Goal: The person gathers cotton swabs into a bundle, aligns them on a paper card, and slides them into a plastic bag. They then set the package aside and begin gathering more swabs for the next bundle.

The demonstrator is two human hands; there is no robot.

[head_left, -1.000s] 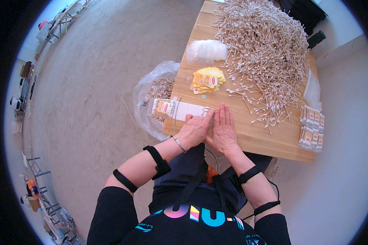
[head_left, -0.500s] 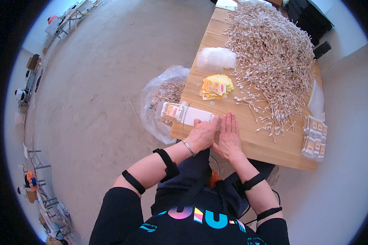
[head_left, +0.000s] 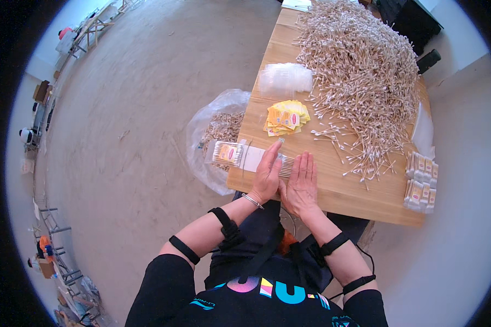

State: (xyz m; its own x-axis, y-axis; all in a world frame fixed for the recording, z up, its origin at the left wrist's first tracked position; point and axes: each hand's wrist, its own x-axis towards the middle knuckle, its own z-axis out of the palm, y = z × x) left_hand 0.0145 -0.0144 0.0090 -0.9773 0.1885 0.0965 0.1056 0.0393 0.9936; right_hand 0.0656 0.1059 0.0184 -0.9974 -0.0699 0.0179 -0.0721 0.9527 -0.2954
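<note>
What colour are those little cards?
The cards are mostly yellow and orange; the head view shows them.

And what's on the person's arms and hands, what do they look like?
The left hand and right hand wear no gloves. A shiny silver bracelet circles the left wrist. Each arm has two black straps; the one nearer the left wrist looks bulkier. The black sleeves are short. A thin black cable curves beside the right forearm.

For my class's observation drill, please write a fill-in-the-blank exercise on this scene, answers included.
1. A row of cotton swabs lies ____ the left hand and the right hand.
2. The silvery bracelet is on the ____ wrist.
3. The short sleeves are ____.
4. The small packs sit near the table's ____ edge.

Missing words: between; left; black; right.
</note>
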